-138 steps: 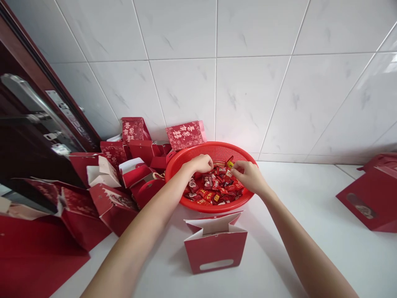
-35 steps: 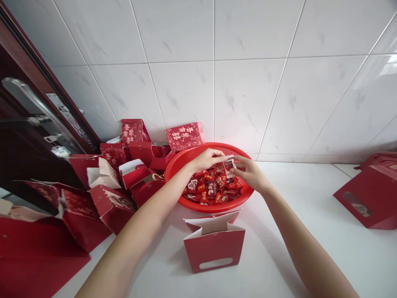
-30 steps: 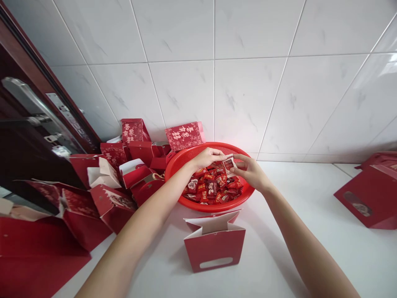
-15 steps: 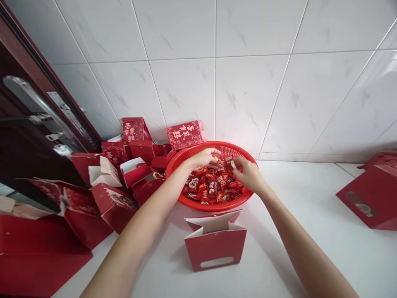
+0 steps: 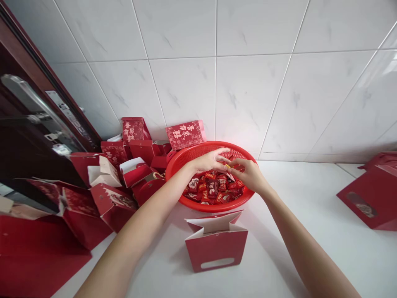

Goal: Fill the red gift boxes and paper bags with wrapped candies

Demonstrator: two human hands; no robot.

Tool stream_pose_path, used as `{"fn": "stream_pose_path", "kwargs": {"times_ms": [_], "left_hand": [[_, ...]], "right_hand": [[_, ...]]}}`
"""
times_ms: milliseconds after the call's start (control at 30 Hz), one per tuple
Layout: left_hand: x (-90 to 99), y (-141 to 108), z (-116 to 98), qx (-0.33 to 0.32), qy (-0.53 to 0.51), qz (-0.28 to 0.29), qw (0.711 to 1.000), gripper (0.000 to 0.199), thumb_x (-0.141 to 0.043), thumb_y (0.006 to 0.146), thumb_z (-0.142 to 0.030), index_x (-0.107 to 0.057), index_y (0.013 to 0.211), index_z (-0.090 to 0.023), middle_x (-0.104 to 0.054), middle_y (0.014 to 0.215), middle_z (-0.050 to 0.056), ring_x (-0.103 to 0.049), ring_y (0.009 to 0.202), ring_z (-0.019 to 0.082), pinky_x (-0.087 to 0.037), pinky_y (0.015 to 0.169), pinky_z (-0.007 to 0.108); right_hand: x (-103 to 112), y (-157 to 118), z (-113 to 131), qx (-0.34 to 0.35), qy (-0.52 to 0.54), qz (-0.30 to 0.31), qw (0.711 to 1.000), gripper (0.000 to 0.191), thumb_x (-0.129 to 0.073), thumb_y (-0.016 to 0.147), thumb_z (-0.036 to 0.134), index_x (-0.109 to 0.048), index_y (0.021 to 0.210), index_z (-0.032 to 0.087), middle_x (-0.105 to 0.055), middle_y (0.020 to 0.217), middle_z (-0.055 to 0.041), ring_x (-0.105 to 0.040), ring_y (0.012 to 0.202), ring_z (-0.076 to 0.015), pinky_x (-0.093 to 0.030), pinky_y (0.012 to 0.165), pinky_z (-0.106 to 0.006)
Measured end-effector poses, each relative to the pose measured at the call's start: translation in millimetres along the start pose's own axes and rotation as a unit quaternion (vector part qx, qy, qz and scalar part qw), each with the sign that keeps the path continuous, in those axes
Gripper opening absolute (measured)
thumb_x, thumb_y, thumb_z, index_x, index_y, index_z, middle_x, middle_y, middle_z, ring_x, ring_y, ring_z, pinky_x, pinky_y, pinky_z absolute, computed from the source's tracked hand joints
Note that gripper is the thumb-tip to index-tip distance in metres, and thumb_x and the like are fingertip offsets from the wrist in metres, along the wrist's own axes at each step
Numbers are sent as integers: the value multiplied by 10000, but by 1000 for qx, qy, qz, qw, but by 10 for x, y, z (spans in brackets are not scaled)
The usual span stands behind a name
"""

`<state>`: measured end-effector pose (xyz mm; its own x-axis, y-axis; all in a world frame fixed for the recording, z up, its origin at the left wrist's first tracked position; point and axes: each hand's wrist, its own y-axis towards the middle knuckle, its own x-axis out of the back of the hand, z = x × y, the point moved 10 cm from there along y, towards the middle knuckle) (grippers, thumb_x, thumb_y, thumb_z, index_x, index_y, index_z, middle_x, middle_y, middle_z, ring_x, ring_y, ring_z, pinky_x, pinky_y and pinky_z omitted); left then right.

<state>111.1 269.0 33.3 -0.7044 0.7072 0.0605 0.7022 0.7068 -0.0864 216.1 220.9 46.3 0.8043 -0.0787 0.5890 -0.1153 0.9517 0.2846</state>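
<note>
A red mesh basket (image 5: 173,165) holds several wrapped candies (image 5: 212,186) in red and dark red. Over its middle my left hand (image 5: 211,161) has its palm partly turned up, with fingertips meeting those of my right hand. From the right, my right hand (image 5: 248,171) pinches a small wrapped piece with some yellow (image 5: 228,166), and a pale flap shows under its fingers. Whether my left fingers also grip something is hidden by the overlap. Just in front of the basket, a red paper box (image 5: 217,248) stands upright with its top open.
Several open red boxes (image 5: 114,205) crowd the left side. A patterned box (image 5: 186,134) leans behind the basket by the tiled wall (image 5: 248,99). Another red box (image 5: 372,198) is at the far right. A dark door with a metal handle (image 5: 34,99) stands at the left.
My right hand has moved slightly left and my left hand slightly right, so their fingertips now meet over the candies. The small yellow-marked piece now shows between them.
</note>
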Motion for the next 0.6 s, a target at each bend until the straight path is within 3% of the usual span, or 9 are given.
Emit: {"fn": "stream_pose_path", "kwargs": {"times_ms": [133, 233, 333, 400, 467, 533, 600], "left_hand": [[-71, -14, 14, 17, 0, 20, 1000, 871, -798, 738, -110, -424, 1518, -207, -684, 1240, 157, -731, 978, 237, -564, 947, 457], [2, -8, 28, 36, 93, 1, 995, 687, -712, 768, -115, -534, 1426, -197, -699, 1226, 130, -720, 978, 222, -567, 909, 401], [164, -15, 93, 82, 314, -19, 946, 399, -652, 772, -145, -712, 1165, -165, -752, 1078, 71, -697, 935, 206, -538, 837, 302], [213, -39, 198, 127, 431, 13, 893, 292, -668, 768, -212, -760, 1042, -172, -769, 973, 39, -685, 890, 205, -507, 768, 262], [199, -76, 316, 164, 476, 60, 862, 308, -717, 741, -286, -774, 1027, -185, -772, 919, 25, -681, 847, 207, -484, 711, 249], [155, -101, 380, 178, 474, 87, 858, 368, -745, 701, -286, -773, 1055, -191, -767, 870, 17, -682, 815, 206, -474, 682, 245], [90, -95, 375, 169, 444, 97, 875, 405, -733, 671, -224, -770, 1073, -199, -761, 834, 3, -682, 789, 196, -474, 672, 241]], "right_hand": [[-16, 16, -20, 16, 4, 2, 1000, 91, -667, 837, 305, -667, 809, 218, -736, 791, -39, -701, 767, -225, -507, 664, -321], [10, 25, -59, 10, 15, -17, 1000, 58, -663, 780, 246, -612, 764, 222, -737, 812, -35, -698, 772, -215, -508, 660, -309], [22, 20, -74, -3, 28, -25, 999, 85, -649, 763, 245, -568, 746, 227, -714, 754, -15, -682, 722, -195, -498, 645, -297], [18, 12, -82, -16, 23, -23, 999, 97, -650, 759, 247, -556, 745, 230, -705, 730, -9, -678, 705, -195, -491, 639, -298], [11, 4, -92, -30, 19, -19, 999, 74, -640, 768, 242, -574, 801, 233, -713, 743, -10, -682, 704, -202, -493, 645, -308], [2, 2, -94, -35, 21, -15, 999, 127, -616, 787, 230, -604, 914, 239, -728, 771, -14, -689, 703, -210, -500, 650, -319], [-7, 5, -85, -30, 21, -11, 999, 208, -595, 805, 218, -616, 1009, 245, -744, 815, -24, -699, 721, -220, -509, 657, -329]]}}
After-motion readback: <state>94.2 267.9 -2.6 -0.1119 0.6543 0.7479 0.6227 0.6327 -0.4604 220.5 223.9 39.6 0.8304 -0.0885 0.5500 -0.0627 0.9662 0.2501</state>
